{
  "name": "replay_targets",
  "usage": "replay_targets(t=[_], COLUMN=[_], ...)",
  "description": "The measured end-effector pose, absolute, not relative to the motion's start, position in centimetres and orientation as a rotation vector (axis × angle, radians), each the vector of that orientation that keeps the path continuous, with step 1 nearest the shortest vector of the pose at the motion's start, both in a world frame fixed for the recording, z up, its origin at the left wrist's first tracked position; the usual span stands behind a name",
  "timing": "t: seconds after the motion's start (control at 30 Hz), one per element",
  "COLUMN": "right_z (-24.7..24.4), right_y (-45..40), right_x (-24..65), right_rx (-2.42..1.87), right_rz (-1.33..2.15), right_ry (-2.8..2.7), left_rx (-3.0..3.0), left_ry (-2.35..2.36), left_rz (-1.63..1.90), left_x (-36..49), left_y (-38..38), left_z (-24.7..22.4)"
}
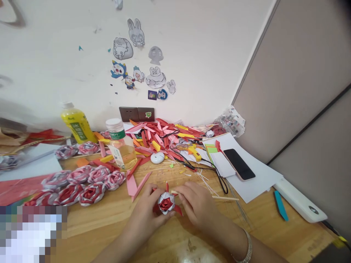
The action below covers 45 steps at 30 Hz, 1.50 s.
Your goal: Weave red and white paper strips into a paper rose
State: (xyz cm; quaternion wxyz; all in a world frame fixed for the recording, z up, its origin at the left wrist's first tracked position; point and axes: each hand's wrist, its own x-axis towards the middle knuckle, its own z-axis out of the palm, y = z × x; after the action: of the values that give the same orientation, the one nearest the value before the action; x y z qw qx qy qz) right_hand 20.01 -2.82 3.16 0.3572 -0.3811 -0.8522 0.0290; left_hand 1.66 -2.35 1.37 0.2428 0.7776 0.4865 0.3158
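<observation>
My left hand (148, 210) is closed around a folded paper flower (166, 203) with a red centre and white outer petals. Loose red strips stick out from the flower's edge. In my right hand (196, 202) is a thin wooden stick (226, 198); its blunt end sits at the upper right edge of the flower, and the other end points out to the right behind the hand. Whether the stick's end touches the paper I cannot tell. Just beyond my left hand lie pink paper strips (134, 184). Part of the flower is hidden by my left fingers.
Finished paper flowers (91, 193) lie in rows at left. Behind them stand a yellow bottle (78, 124) and a clear bottle (123, 149). A heap of paper strips (159, 135), a yellow glue gun (193, 151) and its cable lie at the back. A phone (239, 164) rests on white paper.
</observation>
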Motion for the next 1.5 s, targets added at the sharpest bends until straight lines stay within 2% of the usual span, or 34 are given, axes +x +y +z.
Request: replay_targets(t=[0.57,0.93,1.2,1.5], right_z=[2.1,2.9,2.6,1.9], right_y=[-2.2,-2.1,-1.8,-1.7], right_x=[20.0,20.6,20.6,20.5], right_rx=[-1.289,-1.254,-1.183,-1.201], right_rz=[0.180,0.174,0.268,0.121], right_ry=[-2.134,-2.185,-2.232,-2.147], left_rx=[2.298,2.403,2.440,2.448], left_ry=[1.356,1.303,1.199,1.266], left_rz=[0.850,1.084,0.980,0.990], left_x=[1.5,0.9,1.1,1.0], left_y=[-2.4,-2.3,-2.6,-2.0], left_z=[0.4,-0.4,-0.2,-1.0])
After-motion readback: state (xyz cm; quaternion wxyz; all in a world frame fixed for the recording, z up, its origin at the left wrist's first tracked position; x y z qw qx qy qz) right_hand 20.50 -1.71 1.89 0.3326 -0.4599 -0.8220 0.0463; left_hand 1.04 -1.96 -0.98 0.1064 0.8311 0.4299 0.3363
